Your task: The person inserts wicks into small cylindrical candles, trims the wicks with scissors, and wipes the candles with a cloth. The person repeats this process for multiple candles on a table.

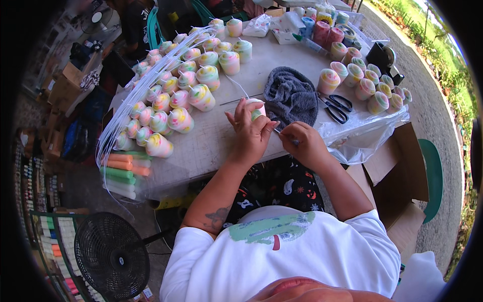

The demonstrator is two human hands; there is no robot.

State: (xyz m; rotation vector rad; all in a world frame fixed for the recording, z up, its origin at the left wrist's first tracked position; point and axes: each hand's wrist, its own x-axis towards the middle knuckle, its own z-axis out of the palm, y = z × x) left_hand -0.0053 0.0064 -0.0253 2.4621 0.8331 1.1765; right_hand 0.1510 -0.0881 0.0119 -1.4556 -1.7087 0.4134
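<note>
A pastel-swirled white candle (257, 109) is in my left hand (251, 132), fingers curled around it above the near edge of the table. A thin white wick (237, 85) stretches up and left from near its top. Close beside it, my right hand (302, 141) is closed in a pinch. Something small and thin shows between the two hands, too fine to make out. Just beyond them lies a crumpled dark grey towel (291, 93). Scissors with dark handles (337, 108) rest to its right.
Rows of wicked candles (182, 121) fill the table's left, with a bundle of long white wicks (136, 88) across them. More candles (365, 89) stand on the right, beside clear plastic (362, 133). A cardboard box (402, 156) sits right; a black fan (113, 256) stands lower left.
</note>
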